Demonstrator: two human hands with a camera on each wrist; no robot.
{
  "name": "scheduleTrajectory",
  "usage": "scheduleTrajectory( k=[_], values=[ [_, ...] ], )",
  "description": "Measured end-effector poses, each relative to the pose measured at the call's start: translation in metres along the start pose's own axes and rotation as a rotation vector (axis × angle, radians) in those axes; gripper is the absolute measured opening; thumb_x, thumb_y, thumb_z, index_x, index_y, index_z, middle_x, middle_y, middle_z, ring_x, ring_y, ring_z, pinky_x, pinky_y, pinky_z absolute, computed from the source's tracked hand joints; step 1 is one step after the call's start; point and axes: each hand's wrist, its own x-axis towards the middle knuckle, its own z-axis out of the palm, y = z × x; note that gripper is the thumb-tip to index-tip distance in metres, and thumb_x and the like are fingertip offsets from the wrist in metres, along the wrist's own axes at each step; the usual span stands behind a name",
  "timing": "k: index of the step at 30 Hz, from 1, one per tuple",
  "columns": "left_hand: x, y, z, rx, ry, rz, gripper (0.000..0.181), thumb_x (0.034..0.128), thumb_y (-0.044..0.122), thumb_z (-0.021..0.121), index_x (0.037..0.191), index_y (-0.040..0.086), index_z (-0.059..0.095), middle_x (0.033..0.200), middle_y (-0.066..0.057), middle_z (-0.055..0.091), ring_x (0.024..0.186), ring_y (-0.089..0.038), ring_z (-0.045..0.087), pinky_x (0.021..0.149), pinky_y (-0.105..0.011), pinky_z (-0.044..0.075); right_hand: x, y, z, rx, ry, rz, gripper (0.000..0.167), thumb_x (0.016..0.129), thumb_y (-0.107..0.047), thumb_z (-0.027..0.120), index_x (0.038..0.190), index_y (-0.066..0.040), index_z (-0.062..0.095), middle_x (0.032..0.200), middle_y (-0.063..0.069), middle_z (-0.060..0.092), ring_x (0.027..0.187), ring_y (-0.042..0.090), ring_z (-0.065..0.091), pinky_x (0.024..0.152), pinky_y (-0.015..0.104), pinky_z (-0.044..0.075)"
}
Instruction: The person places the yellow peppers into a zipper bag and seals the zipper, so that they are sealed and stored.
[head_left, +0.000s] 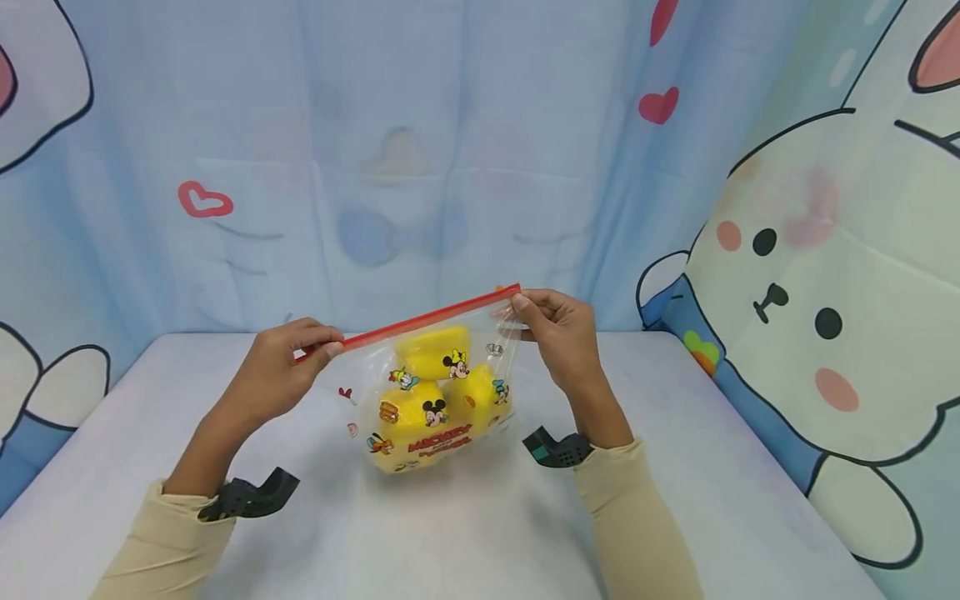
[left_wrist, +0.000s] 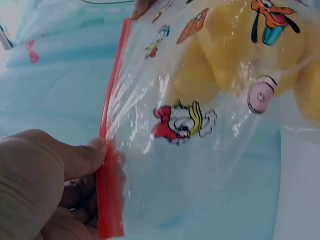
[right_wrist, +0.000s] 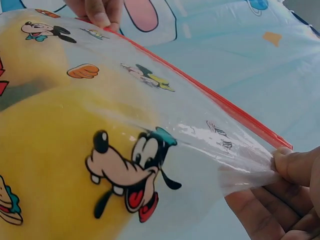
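A clear zip bag with cartoon prints and a red zip strip hangs between my two hands, tilted up to the right. Several smooth yellow objects fill its lower part; their kind cannot be told through the plastic. My left hand pinches the strip's left end between thumb and fingers, as the left wrist view also shows on the red edge. At the upper right corner my right hand pinches the bag just under the strip's end. In the right wrist view the thumb presses on the plastic.
A white table lies under the bag. Behind it hangs a blue curtain with hearts and cartoon animals, coming down along the table's far edge and both sides. A black wrist camera sits at the left cuff, another at the right.
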Motion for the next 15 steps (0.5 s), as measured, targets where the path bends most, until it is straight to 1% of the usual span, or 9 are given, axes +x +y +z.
scheduleTrajectory(
  k=[3, 5, 9, 12, 15],
  values=[
    [-0.005, -0.010, -0.004, 0.022, 0.020, -0.016, 0.015, 0.0886, 0.002, 0.068, 0.102, 0.001, 0.073, 0.087, -0.003, 0.065, 0.077, -0.017, 0.054, 0.061, -0.030, 0.047, 0.002, 0.002, -0.003, -0.008, 0.016, 0.014, 0.029, 0.094, -0.011, 0.064, 0.108, 0.014, 0.065, 0.096, 0.018, 0.071, 0.080, 0.018, 0.071, 0.071, 0.036, 0.058],
    [-0.008, -0.015, -0.007, 0.039, 0.032, -0.015, 0.014, 0.0890, 0.002, 0.067, 0.102, 0.000, 0.073, 0.086, -0.004, 0.065, 0.076, -0.017, 0.055, 0.061, -0.031, 0.047, 0.004, 0.004, -0.003, -0.009, 0.027, 0.026, 0.029, 0.094, -0.012, 0.064, 0.108, 0.013, 0.066, 0.095, 0.017, 0.071, 0.080, 0.018, 0.071, 0.071, 0.035, 0.058],
    [-0.010, -0.021, -0.011, 0.068, 0.060, 0.012, 0.015, 0.0873, -0.001, 0.068, 0.101, -0.001, 0.073, 0.088, -0.005, 0.066, 0.076, -0.017, 0.056, 0.060, -0.032, 0.046, 0.006, 0.006, -0.002, -0.002, 0.036, 0.039, 0.030, 0.093, -0.014, 0.065, 0.107, 0.013, 0.066, 0.093, 0.015, 0.071, 0.080, 0.019, 0.071, 0.071, 0.036, 0.058],
    [-0.009, -0.023, -0.012, 0.085, 0.093, 0.037, 0.015, 0.0851, -0.004, 0.069, 0.099, -0.001, 0.073, 0.089, -0.005, 0.066, 0.076, -0.018, 0.055, 0.060, -0.033, 0.046, 0.005, 0.007, -0.001, 0.003, 0.034, 0.051, 0.030, 0.093, -0.015, 0.065, 0.106, 0.013, 0.066, 0.092, 0.014, 0.071, 0.080, 0.019, 0.071, 0.071, 0.036, 0.058],
    [-0.011, -0.026, -0.010, 0.073, 0.130, 0.043, 0.015, 0.0850, -0.005, 0.069, 0.099, -0.001, 0.073, 0.089, -0.005, 0.066, 0.077, -0.017, 0.054, 0.062, -0.029, 0.045, 0.004, 0.006, 0.001, 0.015, 0.029, 0.072, 0.030, 0.094, -0.015, 0.065, 0.105, 0.012, 0.066, 0.090, 0.011, 0.071, 0.081, 0.020, 0.071, 0.072, 0.036, 0.058]
  ],
)
